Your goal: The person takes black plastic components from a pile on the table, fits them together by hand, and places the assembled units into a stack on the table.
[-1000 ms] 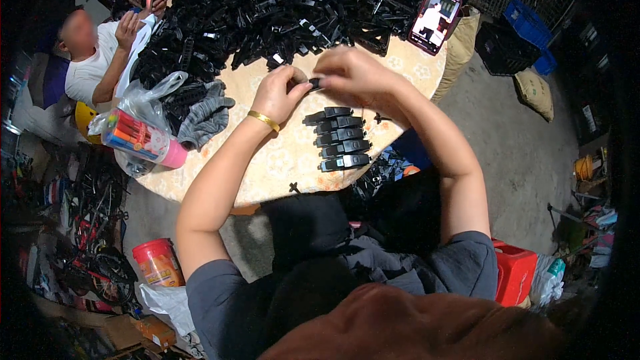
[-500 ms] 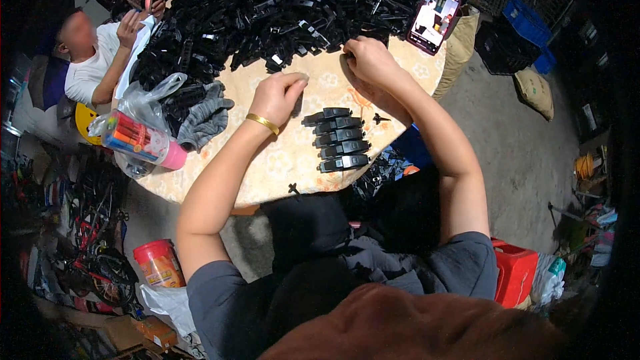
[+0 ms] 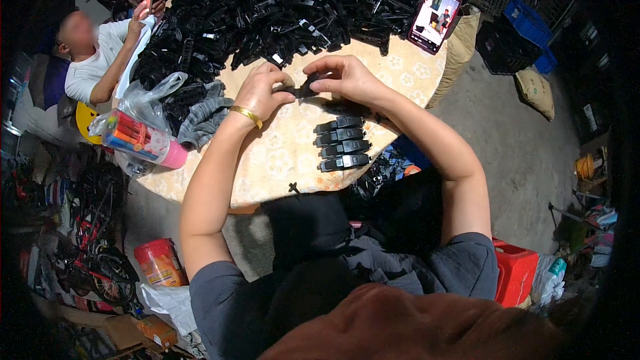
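Both hands meet over the table just short of the dark heap. My left hand [image 3: 264,91] pinches one end of a black plastic clip-like piece [image 3: 305,87] between thumb and fingers. My right hand [image 3: 347,80] has the piece's other end, fingers bent around it. Part of the piece is hidden behind the fingers, so its exact kind cannot be made out. Nearer to me lies a neat row of several similar black plastic pieces [image 3: 343,143], side by side. A tiny black cross-shaped part [image 3: 293,188] lies at the near table edge.
A large heap of black plastic parts [image 3: 267,10] covers the far table. A phone [image 3: 435,19] stands at the right edge. To the left are grey gloves [image 3: 203,120], a plastic bag [image 3: 157,93] and a pen tub [image 3: 143,140]. Another person [image 3: 100,60] sits beyond them.
My right hand has come back from the heap's edge toward my left hand, and both now hold a black piece. The row's farthest piece is gone from its place. The other person's hands shifted.
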A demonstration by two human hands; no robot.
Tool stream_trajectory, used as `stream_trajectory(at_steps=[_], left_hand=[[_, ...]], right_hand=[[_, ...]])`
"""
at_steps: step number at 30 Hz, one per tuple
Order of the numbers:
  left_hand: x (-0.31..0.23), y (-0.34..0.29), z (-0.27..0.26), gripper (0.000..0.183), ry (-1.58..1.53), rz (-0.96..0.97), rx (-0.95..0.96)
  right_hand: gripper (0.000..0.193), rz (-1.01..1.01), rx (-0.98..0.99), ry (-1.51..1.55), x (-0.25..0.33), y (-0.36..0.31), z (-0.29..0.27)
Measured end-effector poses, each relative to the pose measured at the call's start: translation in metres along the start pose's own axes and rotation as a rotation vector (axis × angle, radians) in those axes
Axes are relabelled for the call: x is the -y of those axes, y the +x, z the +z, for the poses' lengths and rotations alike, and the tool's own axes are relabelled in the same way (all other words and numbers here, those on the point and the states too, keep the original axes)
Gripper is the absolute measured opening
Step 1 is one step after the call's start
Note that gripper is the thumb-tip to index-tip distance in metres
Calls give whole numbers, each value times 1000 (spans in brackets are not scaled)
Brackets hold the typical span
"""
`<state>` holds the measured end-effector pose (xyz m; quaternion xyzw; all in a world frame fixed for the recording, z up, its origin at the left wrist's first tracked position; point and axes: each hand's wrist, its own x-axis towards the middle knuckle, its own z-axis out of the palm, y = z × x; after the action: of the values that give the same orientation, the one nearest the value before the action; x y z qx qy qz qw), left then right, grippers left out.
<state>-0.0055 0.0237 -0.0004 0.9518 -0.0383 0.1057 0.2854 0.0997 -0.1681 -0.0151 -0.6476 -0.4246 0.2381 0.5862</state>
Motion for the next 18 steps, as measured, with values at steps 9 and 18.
stream_trajectory(at_steps=[9, 18], left_hand=[[-4, -2, 11, 23, -21, -41, -63], [-12, -5, 15, 22, -62, -81, -68]], right_hand=[[29, -181, -9, -696, 8, -6, -14], [31, -289, 41, -810, 13, -7, -19]])
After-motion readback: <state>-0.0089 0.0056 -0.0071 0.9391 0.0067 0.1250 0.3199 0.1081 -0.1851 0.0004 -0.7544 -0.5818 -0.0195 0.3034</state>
